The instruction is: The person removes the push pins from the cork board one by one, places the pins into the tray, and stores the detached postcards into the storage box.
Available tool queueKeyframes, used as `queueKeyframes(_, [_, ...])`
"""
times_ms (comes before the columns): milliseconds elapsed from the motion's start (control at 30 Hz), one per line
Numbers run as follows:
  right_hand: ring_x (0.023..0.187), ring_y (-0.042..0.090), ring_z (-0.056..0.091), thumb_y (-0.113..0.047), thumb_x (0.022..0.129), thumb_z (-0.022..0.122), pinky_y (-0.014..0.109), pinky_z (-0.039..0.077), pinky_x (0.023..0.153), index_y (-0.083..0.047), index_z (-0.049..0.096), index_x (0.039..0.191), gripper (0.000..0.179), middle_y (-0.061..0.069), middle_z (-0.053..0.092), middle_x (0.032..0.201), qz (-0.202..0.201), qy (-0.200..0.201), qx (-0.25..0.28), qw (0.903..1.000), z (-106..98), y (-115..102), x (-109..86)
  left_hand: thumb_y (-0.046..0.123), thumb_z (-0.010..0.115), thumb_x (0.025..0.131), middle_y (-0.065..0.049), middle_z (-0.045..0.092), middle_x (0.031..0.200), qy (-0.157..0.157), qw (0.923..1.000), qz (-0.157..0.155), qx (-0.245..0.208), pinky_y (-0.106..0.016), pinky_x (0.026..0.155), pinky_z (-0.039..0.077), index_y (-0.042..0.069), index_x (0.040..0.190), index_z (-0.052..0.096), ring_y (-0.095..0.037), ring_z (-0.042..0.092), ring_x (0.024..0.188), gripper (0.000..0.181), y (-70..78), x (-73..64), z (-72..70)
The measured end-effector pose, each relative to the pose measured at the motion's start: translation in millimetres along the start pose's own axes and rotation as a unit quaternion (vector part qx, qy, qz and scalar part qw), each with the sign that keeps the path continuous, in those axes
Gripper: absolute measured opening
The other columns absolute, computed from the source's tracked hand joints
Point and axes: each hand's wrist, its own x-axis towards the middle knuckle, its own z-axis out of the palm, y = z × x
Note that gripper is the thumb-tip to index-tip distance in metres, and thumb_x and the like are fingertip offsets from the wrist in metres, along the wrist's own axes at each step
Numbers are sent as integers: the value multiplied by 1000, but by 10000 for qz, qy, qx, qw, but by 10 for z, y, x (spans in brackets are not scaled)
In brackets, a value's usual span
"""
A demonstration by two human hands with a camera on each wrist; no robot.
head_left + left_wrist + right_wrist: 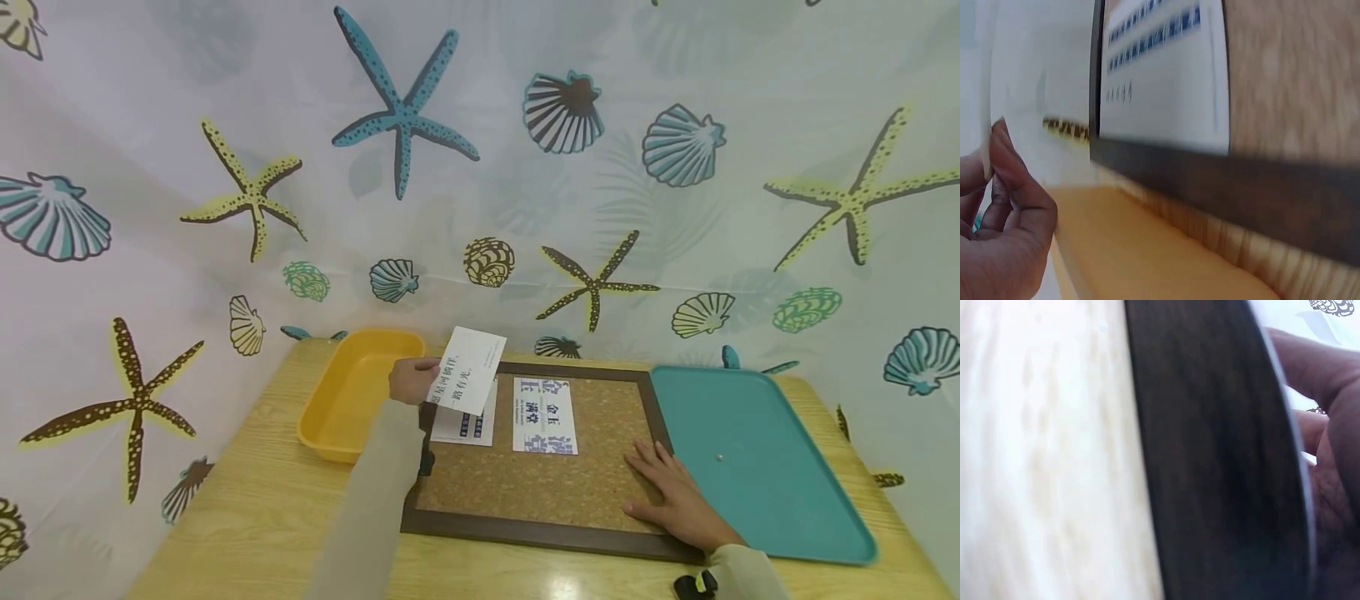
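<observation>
My left hand pinches a white card with dark printed characters, held up over the upper left corner of a framed cork board. In the left wrist view, thumb and fingers grip the card by its edge. Beneath it on the cork lies a card with blue print, partly covered in the head view. A second card with purple characters lies right of that one. My right hand rests with fingers spread on the board's lower right part, across the dark frame.
A yellow bin stands left of the board on the wooden table. To the right lies a teal tray with a tiny round item on it. A curtain printed with shells and starfish hangs behind the table.
</observation>
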Motion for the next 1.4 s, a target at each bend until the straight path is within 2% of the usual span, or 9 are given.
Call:
queueKeyframes(67, [140, 55, 2, -35, 87, 70, 69, 1, 107, 2, 42, 143, 73, 29, 19, 154, 29, 2, -17, 10000, -6, -6, -1, 18, 56, 98, -15, 69, 113, -159, 9998, 64, 121, -33, 78, 55, 6, 129, 62, -28, 68, 92, 33, -38, 11, -141])
queueKeyframes(233, [139, 55, 3, -35, 86, 71, 68, 1, 108, 2, 42, 143, 73, 30, 20, 154, 52, 53, -51, 10000, -30, -14, -10, 21, 44, 104, -16, 62, 124, -1146, 9914, 361, 515, -33, 86, 49, 6, 141, 49, -27, 62, 102, 40, -105, 90, -482])
queueKeyframes(333, [139, 55, 4, -34, 86, 71, 69, 1, 107, 3, 43, 142, 72, 30, 21, 153, 3, 95, -59, 9999, -36, -9, -13, 21, 40, 104, -19, 60, 126, -1377, 9873, 530, 594, -29, 82, 48, 3, 143, 45, -27, 61, 102, 43, -142, 140, -618])
queueKeyframes(433, [139, 56, 4, -34, 87, 70, 69, 2, 106, 3, 43, 142, 72, 30, 21, 153, -40, 87, -64, 9999, -27, -1, -12, 19, 43, 104, -22, 61, 124, -1104, 9914, 544, 434, -25, 75, 48, 0, 140, 48, -27, 62, 99, 41, -183, 174, -704])
queueKeyframes(567, [139, 56, 3, -34, 87, 70, 70, 2, 106, 3, 42, 143, 73, 30, 20, 154, -13, 46, -20, 10000, -5, 10, -15, 18, 46, 102, -23, 63, 120, -363, 9984, 336, 290, -27, 74, 50, -1, 136, 53, -28, 63, 94, 39, -236, 198, -800])
queueKeyframes(733, [139, 55, 2, -34, 87, 70, 69, 0, 106, 2, 41, 143, 73, 31, 19, 154, 19, 39, 53, 10000, 3, 17, -15, 17, 43, 104, -23, 62, 120, 35, 9996, 53, 258, -31, 79, 50, -1, 137, 51, -30, 62, 96, 39, -300, 216, -965])
queueKeyframes(900, [139, 55, 2, -34, 87, 70, 70, 0, 106, 2, 41, 143, 73, 30, 19, 154, 17, 30, 45, 10000, 3, 18, -7, 15, 49, 101, -25, 63, 118, 641, 9975, -85, 278, -25, 66, 47, -2, 132, 57, -32, 63, 97, 36, -375, 171, -1125])
queueKeyframes(1133, [139, 57, 2, -33, 87, 70, 71, 1, 105, 3, 41, 143, 72, 31, 19, 154, -19, 46, 66, 10000, 11, 14, -4, 14, 47, 101, -27, 62, 118, 825, 9919, -107, 958, -39, 82, 49, -5, 131, 54, -37, 62, 102, 37, -492, 190, -1306])
queueKeyframes(1400, [139, 56, 1, -34, 87, 70, 70, 0, 105, 3, 41, 143, 73, 30, 18, 154, -3, 57, 102, 9999, 34, 39, 6, 15, 47, 101, -27, 61, 120, 998, 9850, -339, 1367, -42, 92, 49, -8, 130, 54, -37, 62, 104, 38, -533, 227, -1400])
